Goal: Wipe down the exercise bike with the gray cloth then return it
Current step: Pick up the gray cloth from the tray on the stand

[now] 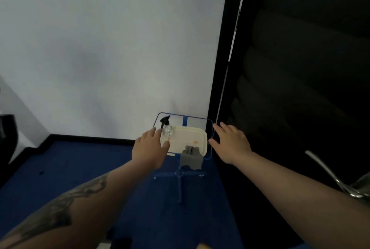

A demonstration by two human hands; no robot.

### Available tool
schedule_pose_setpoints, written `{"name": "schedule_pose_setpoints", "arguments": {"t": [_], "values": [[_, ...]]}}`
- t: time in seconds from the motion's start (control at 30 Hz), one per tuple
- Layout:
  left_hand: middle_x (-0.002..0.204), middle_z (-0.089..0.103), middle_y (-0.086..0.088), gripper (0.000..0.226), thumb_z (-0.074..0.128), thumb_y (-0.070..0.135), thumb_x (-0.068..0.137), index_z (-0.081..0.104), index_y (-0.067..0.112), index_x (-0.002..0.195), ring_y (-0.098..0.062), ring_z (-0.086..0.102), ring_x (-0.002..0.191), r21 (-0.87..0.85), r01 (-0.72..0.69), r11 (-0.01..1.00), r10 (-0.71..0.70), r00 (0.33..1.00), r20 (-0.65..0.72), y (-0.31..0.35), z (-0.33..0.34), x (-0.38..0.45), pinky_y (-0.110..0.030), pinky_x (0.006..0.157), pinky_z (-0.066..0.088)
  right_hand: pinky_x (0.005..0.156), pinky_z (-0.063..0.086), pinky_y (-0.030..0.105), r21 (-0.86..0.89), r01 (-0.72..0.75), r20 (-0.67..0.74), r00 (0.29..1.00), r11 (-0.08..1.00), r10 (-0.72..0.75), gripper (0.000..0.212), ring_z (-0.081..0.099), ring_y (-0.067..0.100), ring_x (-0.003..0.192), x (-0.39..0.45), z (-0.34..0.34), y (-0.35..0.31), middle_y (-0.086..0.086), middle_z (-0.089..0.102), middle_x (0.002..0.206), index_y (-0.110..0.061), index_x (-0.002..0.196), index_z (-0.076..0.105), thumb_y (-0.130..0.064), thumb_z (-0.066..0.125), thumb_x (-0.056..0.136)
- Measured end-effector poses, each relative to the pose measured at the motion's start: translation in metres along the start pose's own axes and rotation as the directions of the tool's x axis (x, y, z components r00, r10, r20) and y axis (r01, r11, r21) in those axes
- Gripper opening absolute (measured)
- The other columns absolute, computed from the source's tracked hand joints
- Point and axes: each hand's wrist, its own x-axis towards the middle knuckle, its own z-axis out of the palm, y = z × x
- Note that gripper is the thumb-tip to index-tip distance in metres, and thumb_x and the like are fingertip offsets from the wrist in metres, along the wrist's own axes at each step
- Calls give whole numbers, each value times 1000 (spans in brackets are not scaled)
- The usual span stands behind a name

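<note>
Both hands reach forward over a small blue-framed stand surface (208,120), fingers straight and holding nothing. The left hand (149,146) hovers at the left edge of a cream rectangular plastic tray (192,135), near a clear pump bottle with a black top (166,126). The right hand (230,142) sits at the stand's right rim. The crumpled gray cloth (191,157) hangs over the tray's near edge, between the hands.

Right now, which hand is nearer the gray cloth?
Left, narrowly. The left hand hovers just left of the gray cloth over the tray; the right hand hangs slightly farther right.
</note>
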Motion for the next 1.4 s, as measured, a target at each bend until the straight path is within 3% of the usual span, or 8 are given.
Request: {"name": "schedule_pose_setpoints", "arguments": {"t": [0.3,0.63,0.77,0.87,0.97,1.07,1.23,1.4], "values": [[155,25,-1,58,34,47,95,26,21,147,-21,24,142,-64,118,991,-108,984,140,-8,106,80,-39,114,21,117,16,41,80,42,225,973,996,-59,61,16,23,144,107,103,24,1,14,160,-24,152,12,-49,30,99],[154,27,2,54,36,42,96,29,24,146,-18,25,141,-117,173,978,-134,950,283,-37,215,125,-35,114,19,119,11,39,175,7,487,868,984,-93,62,14,20,144,182,224,19,0,9,160,-25,152,9,-46,34,99],[157,20,2,55,35,41,96,25,24,147,-19,18,144,-106,132,985,-94,947,307,-48,252,142,-35,116,15,117,14,37,189,-2,510,854,982,-97,58,20,20,143,202,261,19,0,16,159,-24,151,15,-40,37,100],[158,15,3,56,34,40,96,22,24,148,-17,11,145,-88,103,991,-70,945,321,-53,271,151,-34,116,11,112,25,35,195,3,499,860,981,-102,50,33,22,135,208,278,19,1,36,150,-21,147,30,-33,42,100],[159,13,2,57,33,42,96,20,24,148,-16,6,146,-64,80,995,-52,934,354,-57,284,154,-34,117,7,86,40,30,191,-20,472,878,981,-74,26,52,24,111,209,287,19,3,59,120,-19,120,56,-27,45,98],[158,14,2,58,33,42,96,19,23,149,-17,6,146,-45,55,998,-34,930,365,-61,289,153,-34,117,6,65,37,27,120,-48,452,892,992,-11,19,58,25,92,212,289,18,7,64,102,-15,99,61,-20,43,98],[158,15,2,58,33,42,96,19,22,149,-17,5,146,-52,53,997,-30,930,367,-61,287,155,-34,117,6,67,46,31,18,-46,418,908,999,34,22,59,28,90,223,285,18,7,67,96,-15,88,65,-11,44,96],[159,11,2,59,32,42,96,17,22,149,-17,4,146,-39,55,998,-34,911,411,-62,273,161,-35,118,5,67,40,27,-25,-16,374,927,1000,24,22,60,26,90,227,268,19,7,68,99,-17,94,69,-13,48,96]]}}
